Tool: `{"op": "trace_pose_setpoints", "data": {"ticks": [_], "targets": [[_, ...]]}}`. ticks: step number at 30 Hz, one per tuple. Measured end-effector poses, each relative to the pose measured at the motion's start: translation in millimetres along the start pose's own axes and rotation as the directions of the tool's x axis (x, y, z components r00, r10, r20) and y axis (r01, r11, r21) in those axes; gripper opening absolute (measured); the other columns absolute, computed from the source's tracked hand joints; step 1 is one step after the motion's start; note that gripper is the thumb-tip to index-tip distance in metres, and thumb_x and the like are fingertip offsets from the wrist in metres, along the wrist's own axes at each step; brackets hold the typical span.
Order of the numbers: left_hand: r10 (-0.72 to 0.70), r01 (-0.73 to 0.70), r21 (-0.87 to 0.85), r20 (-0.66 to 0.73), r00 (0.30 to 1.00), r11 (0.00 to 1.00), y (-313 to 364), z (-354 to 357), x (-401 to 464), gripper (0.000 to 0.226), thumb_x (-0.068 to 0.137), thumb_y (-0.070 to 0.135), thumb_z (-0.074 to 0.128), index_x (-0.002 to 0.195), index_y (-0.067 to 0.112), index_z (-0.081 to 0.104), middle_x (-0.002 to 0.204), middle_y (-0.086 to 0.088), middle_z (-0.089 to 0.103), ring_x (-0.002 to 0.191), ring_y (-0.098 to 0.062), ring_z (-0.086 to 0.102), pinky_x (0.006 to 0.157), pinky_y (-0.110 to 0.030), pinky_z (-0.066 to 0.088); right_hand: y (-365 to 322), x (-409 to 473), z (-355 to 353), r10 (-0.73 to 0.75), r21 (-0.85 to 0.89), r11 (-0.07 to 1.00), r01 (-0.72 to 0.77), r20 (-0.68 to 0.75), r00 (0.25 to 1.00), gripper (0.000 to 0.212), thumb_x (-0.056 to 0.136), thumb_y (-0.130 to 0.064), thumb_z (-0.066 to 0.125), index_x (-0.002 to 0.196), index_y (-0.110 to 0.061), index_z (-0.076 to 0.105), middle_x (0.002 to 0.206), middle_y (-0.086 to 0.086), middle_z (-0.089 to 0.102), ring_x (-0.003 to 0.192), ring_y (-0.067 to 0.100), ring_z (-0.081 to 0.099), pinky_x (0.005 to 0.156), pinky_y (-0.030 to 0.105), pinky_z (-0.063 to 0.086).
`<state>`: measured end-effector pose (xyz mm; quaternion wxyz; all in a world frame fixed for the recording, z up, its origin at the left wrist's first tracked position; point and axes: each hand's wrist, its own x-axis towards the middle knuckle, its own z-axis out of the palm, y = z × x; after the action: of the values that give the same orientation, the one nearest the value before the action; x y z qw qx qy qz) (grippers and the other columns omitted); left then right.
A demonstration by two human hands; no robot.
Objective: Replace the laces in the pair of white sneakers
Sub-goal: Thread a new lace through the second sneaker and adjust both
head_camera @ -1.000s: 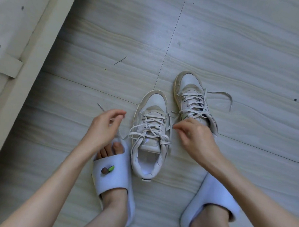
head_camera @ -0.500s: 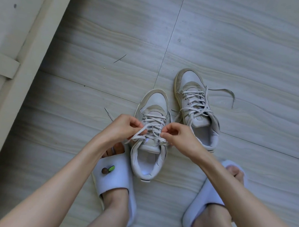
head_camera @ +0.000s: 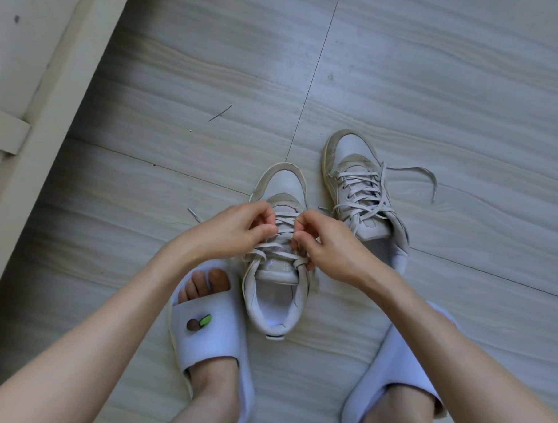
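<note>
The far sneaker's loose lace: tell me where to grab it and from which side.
Take the loose lace of the far sneaker near its free tip, coming from the right. It arcs out over bare floor on that side, clear of the crossed lacing. A fingertip pinch should suit, since it looks flat and thin. Both hands are busy on the near sneaker.
</note>
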<state>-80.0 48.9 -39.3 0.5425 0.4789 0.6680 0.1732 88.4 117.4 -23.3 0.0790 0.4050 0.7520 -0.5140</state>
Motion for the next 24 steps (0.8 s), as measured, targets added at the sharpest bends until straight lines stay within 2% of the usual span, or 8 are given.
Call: {"op": "trace_pose_setpoints", "data": {"ticks": [4, 6, 9, 11, 14, 17, 20, 24], "targets": [[0.011, -0.011, -0.043, -0.014, 1.0, 0.999, -4.6, 4.5, -2.1, 0.015, 0.09, 0.019, 0.057, 0.079, 0.024, 0.05, 0.071, 0.0, 0.055, 0.064, -0.013, 0.045, 0.063, -0.027, 0.038, 1.2, 1.5, -2.6, 0.092, 0.254, 0.961, -0.106, 0.065, 0.994, 0.017, 0.092, -0.008, 0.05, 0.078, -0.017, 0.053, 0.066, 0.0, 0.059, 0.064, 0.021, 0.061, 0.07, 0.045, 0.057], [0.005, -0.01, -0.165, -0.03, 1.0, 0.986, -7.9, 3.7, -3.5, 0.012, 0.091, 0.016, 0.057, 0.082, 0.022, 0.053, 0.069, 0.002, 0.056, 0.063, -0.011, 0.047, 0.063, -0.025, 0.04, 2.6, 1.0, -4.7, 0.094, 0.294, 0.95, -0.102, 0.043, 0.995, 0.014, 0.09, -0.009, 0.055, 0.081, -0.02, 0.056, 0.069, -0.002, 0.062, 0.066, 0.014, 0.057, 0.075, 0.039, 0.053], [-0.01, 0.002, -0.392, -0.018, 1.0, 0.92, -11.6, -0.4, -8.1, 0.009, 0.091, 0.006, 0.056, 0.091, 0.014, 0.056, 0.071, -0.001, 0.058, 0.066, -0.005, 0.054, 0.066, -0.016, 0.044, 6.8, -1.6, -5.8, 0.141, 0.491, 0.86, -0.137, 0.029, 0.99, 0.015, 0.087, -0.007, 0.06, 0.092, -0.021, 0.059, 0.078, 0.0, 0.063, 0.077, 0.013, 0.054, 0.075, 0.03, 0.043], [-0.02, 0.012, -0.436, -0.015, 1.0, 0.9, -15.1, -1.4, -10.8, 0.015, 0.088, -0.003, 0.055, 0.093, 0.011, 0.055, 0.073, -0.005, 0.059, 0.067, -0.001, 0.057, 0.067, -0.012, 0.045, 9.9, -4.0, -3.7, 0.166, 0.553, 0.819, -0.154, 0.028, 0.986, 0.018, 0.087, -0.003, 0.06, 0.094, -0.019, 0.059, 0.078, 0.0, 0.062, 0.078, 0.013, 0.056, 0.074, 0.025, 0.043], [-0.053, 0.015, -0.495, -0.063, 0.997, 0.869, -17.3, 1.8, -12.9, 0.018, 0.089, -0.006, 0.052, 0.093, 0.012, 0.052, 0.069, -0.006, 0.056, 0.063, -0.001, 0.057, 0.066, -0.013, 0.045, 10.0, -5.7, -0.5, 0.162, 0.545, 0.827, -0.14, 0.007, 0.987, 0.02, 0.089, 0.001, 0.055, 0.094, -0.018, 0.058, 0.075, 0.001, 0.062, 0.07, 0.007, 0.059, 0.066, 0.014, 0.046], [-0.061, 0.007, -0.472, -0.099, 0.993, 0.882, -17.4, 6.9, -10.5, 0.021, 0.091, -0.005, 0.049, 0.092, 0.016, 0.05, 0.058, 0.007, 0.056, 0.059, -0.001, 0.053, 0.063, -0.013, 0.044, 7.0, -1.6, -1.8, 0.158, 0.422, 0.898, -0.123, -0.049, 0.986, 0.019, 0.09, -0.007, 0.054, 0.089, -0.025, 0.059, 0.075, 0.002, 0.062, 0.07, 0.012, 0.058, 0.07, 0.028, 0.047], [-0.123, 0.052, -0.455, -0.128, 0.984, 0.889, -15.6, 5.5, -7.8, 0.019, 0.093, -0.002, 0.048, 0.087, 0.015, 0.053, 0.057, 0.002, 0.058, 0.05, -0.003, 0.053, 0.053, -0.016, 0.045, 3.8, 4.0, -3.7, 0.189, 0.342, 0.929, -0.142, -0.11, 0.976, 0.014, 0.091, -0.016, 0.053, 0.083, -0.025, 0.062, 0.068, 0.002, 0.064, 0.066, 0.015, 0.06, 0.067, 0.036, 0.049], [-0.222, 0.161, -0.353, -0.14, 0.965, 0.922, -17.8, 3.6, -5.3, 0.009, 0.086, 0.006, 0.063, 0.078, 0.009, 0.062, 0.066, -0.01, 0.061, 0.045, -0.006, 0.053, 0.046, -0.018, 0.045, 7.1, 9.6, -0.1, 0.346, 0.357, 0.889, -0.287, -0.113, 0.932, 0.015, 0.086, -0.011, 0.058, 0.073, -0.018, 0.061, 0.061, 0.004, 0.063, 0.046, 0.009, 0.055, 0.05, 0.021, 0.04]]}}
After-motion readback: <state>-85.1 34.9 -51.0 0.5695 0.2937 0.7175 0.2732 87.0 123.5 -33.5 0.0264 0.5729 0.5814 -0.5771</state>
